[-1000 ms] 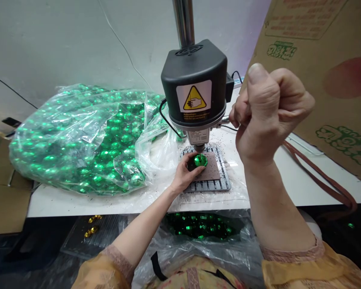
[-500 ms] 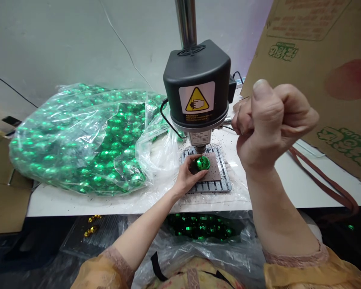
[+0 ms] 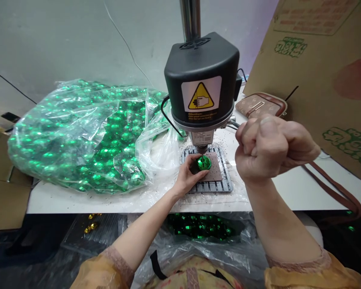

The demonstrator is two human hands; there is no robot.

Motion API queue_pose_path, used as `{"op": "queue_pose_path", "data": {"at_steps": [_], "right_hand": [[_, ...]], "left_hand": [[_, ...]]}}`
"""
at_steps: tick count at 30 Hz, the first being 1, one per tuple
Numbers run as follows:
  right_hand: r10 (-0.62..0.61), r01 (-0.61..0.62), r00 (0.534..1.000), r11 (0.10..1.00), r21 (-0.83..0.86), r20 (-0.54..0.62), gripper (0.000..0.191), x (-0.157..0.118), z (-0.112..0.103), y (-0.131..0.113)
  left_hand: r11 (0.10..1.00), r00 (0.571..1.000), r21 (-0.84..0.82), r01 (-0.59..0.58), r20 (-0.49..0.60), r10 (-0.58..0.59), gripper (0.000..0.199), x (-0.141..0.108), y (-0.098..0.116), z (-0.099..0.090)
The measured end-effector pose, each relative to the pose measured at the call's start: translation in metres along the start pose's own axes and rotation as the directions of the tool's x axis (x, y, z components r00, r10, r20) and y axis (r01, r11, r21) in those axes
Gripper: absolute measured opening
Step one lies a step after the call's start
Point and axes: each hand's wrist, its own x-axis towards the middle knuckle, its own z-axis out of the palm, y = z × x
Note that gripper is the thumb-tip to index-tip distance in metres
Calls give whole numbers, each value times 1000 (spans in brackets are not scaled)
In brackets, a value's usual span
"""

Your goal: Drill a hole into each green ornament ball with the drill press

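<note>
My left hand pinches a shiny green faceted ball between thumb and fingers, on a pinkish pad over the slotted metal base. Straight above the ball is the chuck of a small black drill press; whether a bit touches the ball I cannot tell. To the right of the machine, my right hand is closed in a fist on the press's lever. Only a short metal length of that lever shows; the fingers hide its rest.
A big clear bag of green balls lies on the left of the white table. More green balls sit in plastic below the table edge. A brown purse and a cardboard box stand right. Dark shavings surround the base.
My right fist has come down and turned somewhat, uncovering the brown purse behind it. My left hand keeps the green ball under the chuck. The view has shifted slightly.
</note>
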Motion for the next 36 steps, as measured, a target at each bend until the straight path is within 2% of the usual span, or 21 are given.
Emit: {"op": "queue_pose_path", "data": {"at_steps": [6, 11, 14, 20, 25, 27, 30, 31, 36], "right_hand": [[16, -15, 999, 1000, -19, 39, 51, -6, -6, -3], [-102, 103, 992, 994, -19, 78, 51, -10, -11, 1], [-130, 131, 986, 991, -4, 108, 48, -10, -13, 2], [-142, 134, 977, 989, 62, 158, 48, -12, -16, 4], [-137, 132, 981, 990, 46, 135, 50, -20, -19, 5], [-104, 103, 990, 995, 17, 94, 51, -17, -15, 1], [16, -16, 1000, 999, -40, -2, 50, 1, 0, -7], [128, -129, 992, 989, -66, -12, 50, 11, 7, -9], [357, -356, 934, 934, -32, 24, 48, 53, 28, -11]], "left_hand": [[1000, 1000, -19, -4, -13, 4, 59, 0, -2, 1], [999, 1000, -36, -1, -12, 0, 61, 0, -5, 1], [999, 1000, -49, -7, -8, 7, 60, 0, -7, 1], [999, 1000, -42, -17, -10, 16, 57, 0, -5, 1], [999, 1000, -51, -13, -19, 12, 60, 0, -5, 1], [999, 1000, -47, -11, -29, 10, 60, 0, -5, 1], [999, 999, -34, -8, -40, 6, 59, 0, -3, 3], [999, 999, -31, -8, -46, 6, 59, 0, -1, 4], [998, 984, 55, -33, -176, 42, 54, -8, 5, 8]]}}
